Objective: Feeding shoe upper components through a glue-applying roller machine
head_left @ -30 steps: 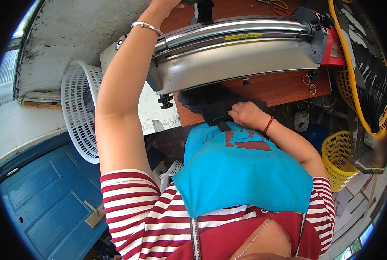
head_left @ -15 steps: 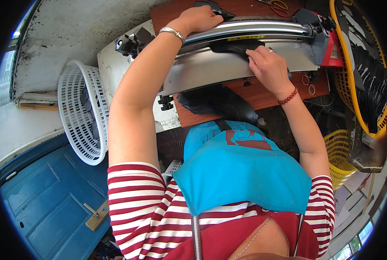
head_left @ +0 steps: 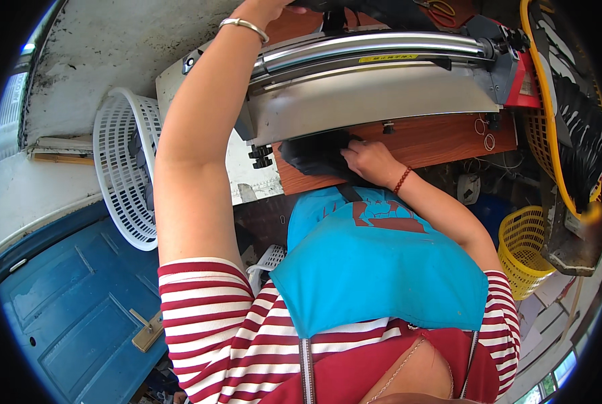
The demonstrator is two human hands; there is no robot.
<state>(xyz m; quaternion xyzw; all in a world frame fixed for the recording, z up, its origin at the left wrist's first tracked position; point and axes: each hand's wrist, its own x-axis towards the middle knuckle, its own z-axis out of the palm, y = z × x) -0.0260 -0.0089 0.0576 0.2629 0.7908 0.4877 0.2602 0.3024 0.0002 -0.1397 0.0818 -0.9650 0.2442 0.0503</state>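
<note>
My left arm reaches up past the left end of a roller machine point(head_left: 382, 48). At the top edge my left hand point(head_left: 274, 8) is mostly cut off, so its fingers do not show well. Close to it, behind the rollers, lies a dark piece of material point(head_left: 382, 11). On the near side, my right hand point(head_left: 374, 161) is closed at the edge of a pile of soft black pieces point(head_left: 314, 158), its fingertips partly hidden against them. This pile lies on the red-brown board point(head_left: 436, 138), below the machine's metal feed plate point(head_left: 375, 94).
A white plastic basket point(head_left: 122, 168) with dark pieces stands at left. At right, a large yellow basket point(head_left: 553, 135) holds many black pieces; a smaller yellow basket point(head_left: 516, 252) sits lower. Scissors point(head_left: 441, 12) with yellow and red handles lie behind the machine.
The black piece on the feed plate is gone from there; dark material now shows behind the rollers. My left hand has moved up and left, my right hand down to the black pile.
</note>
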